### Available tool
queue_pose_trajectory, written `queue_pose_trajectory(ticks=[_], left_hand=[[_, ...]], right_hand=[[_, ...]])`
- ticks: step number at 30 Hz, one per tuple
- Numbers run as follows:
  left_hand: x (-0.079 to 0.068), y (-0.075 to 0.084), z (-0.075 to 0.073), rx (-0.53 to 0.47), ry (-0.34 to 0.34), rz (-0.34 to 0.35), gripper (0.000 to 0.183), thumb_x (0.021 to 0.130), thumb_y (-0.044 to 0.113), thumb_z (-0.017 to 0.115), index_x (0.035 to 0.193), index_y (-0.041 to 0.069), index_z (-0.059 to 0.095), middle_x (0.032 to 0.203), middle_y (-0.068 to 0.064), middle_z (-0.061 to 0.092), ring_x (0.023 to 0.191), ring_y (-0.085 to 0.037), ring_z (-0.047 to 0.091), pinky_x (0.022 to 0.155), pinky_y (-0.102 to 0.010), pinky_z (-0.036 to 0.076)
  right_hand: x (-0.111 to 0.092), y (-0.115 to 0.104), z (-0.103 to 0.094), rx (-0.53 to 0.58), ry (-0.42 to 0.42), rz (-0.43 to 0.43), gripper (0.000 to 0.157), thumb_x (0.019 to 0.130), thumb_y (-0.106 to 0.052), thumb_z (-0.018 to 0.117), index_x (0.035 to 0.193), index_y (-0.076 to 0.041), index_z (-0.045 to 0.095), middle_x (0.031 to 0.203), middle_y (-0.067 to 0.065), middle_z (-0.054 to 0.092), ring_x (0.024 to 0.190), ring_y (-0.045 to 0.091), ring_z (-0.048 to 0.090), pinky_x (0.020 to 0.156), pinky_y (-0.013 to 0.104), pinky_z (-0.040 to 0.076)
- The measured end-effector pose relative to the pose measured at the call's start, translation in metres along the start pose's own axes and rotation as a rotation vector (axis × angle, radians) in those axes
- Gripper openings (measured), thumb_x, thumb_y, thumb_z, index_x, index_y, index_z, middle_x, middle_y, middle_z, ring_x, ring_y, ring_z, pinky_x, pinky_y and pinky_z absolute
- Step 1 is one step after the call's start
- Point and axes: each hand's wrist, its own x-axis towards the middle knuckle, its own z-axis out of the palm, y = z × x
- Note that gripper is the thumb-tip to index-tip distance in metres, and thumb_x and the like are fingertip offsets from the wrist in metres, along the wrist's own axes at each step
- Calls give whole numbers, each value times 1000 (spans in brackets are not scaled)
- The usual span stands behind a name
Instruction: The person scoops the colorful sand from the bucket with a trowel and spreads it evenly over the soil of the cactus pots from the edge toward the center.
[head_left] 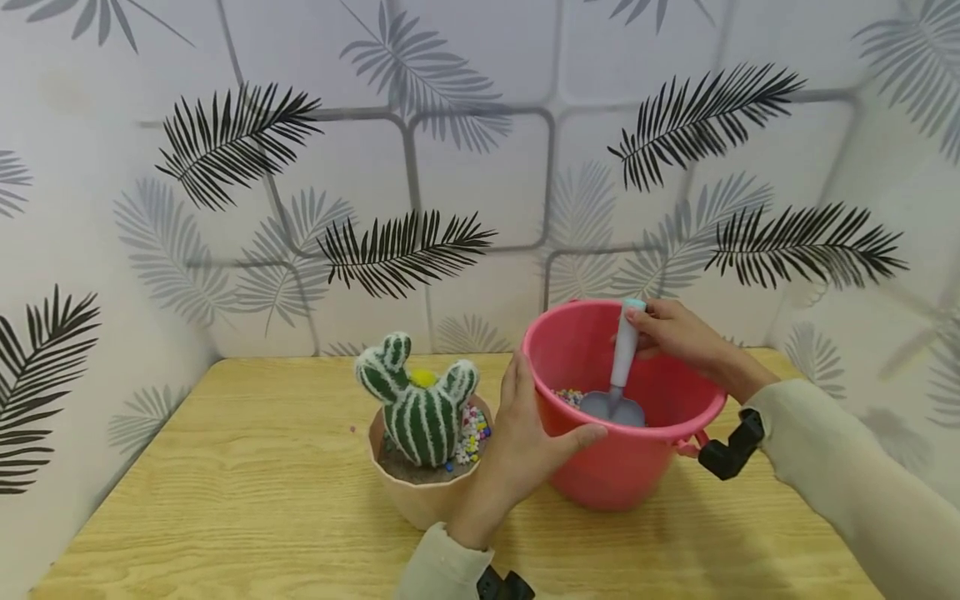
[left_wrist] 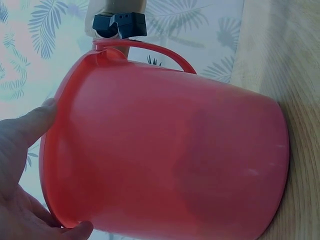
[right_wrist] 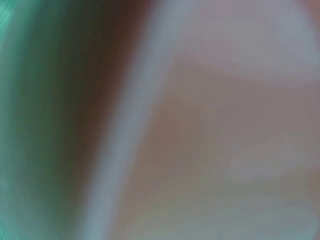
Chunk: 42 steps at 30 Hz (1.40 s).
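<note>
A pink bucket (head_left: 611, 475) stands on the table, and small coloured beads (head_left: 570, 398) show inside it. My right hand (head_left: 678, 333) grips the pale handle of a small garden trowel (head_left: 624, 358), whose grey blade points down into the bucket. My left hand (head_left: 525, 437) rests against the bucket's near left side, thumb and fingers spread along the rim; the left wrist view shows its thumb (left_wrist: 37, 120) touching the rim. Left of that hand, a green knitted cactus (head_left: 426, 421) sits in a peach pot (head_left: 412, 493) with soil and coloured beads. The right wrist view is too blurred to read.
The light wooden table (head_left: 247, 467) meets a leaf-patterned wall (head_left: 480, 175) at the back. One tiny pink bead (head_left: 352, 428) lies left of the pot. A looped pink bucket handle (left_wrist: 165, 50) shows in the left wrist view.
</note>
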Motion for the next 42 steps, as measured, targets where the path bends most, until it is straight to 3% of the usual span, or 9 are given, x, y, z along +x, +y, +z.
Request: queue_pose_trajectory(ticks=[8, 17, 27, 36, 42], left_hand=[[-1, 3, -1, 4, -7, -3, 113, 76, 41, 78, 153, 5, 4, 157, -14, 14, 137, -31, 34, 105, -47, 41], [-4, 6, -3, 27, -25, -52, 113, 78, 44, 76, 153, 2, 2, 159, -14, 9, 141, -33, 28, 107, -49, 38], [-5, 5, -4, 92, -30, -49, 113, 79, 50, 73, 152, 1, 3, 159, -17, 9, 142, -34, 27, 108, -49, 37], [-4, 3, -2, 76, -37, -58, 112, 79, 51, 72, 153, 3, 2, 159, -15, 9, 141, -34, 28, 106, -50, 39], [-4, 4, 0, 92, -39, -59, 112, 79, 53, 71, 153, 3, 2, 159, -15, 9, 140, -34, 30, 106, -50, 38]], right_hand=[[0, -3, -1, 40, -9, 37, 49, 105, -25, 35, 127, 18, 39, 110, 25, 66, 84, 7, 69, 77, 31, 58], [1, -3, -1, 123, -22, 47, 47, 104, -26, 35, 123, 17, 36, 95, 2, 71, 80, 5, 69, 72, 28, 58], [-1, -4, 1, 155, -1, 40, 46, 105, -26, 33, 121, 17, 35, 85, -10, 69, 77, 4, 68, 69, 25, 57], [-4, -5, -3, 106, 53, 128, 53, 104, -31, 35, 130, 16, 33, 90, -4, 69, 78, 5, 68, 74, 28, 58], [-2, -16, -11, 94, 68, 166, 51, 105, -30, 32, 125, 16, 36, 90, 0, 70, 76, 5, 68, 74, 29, 58]])
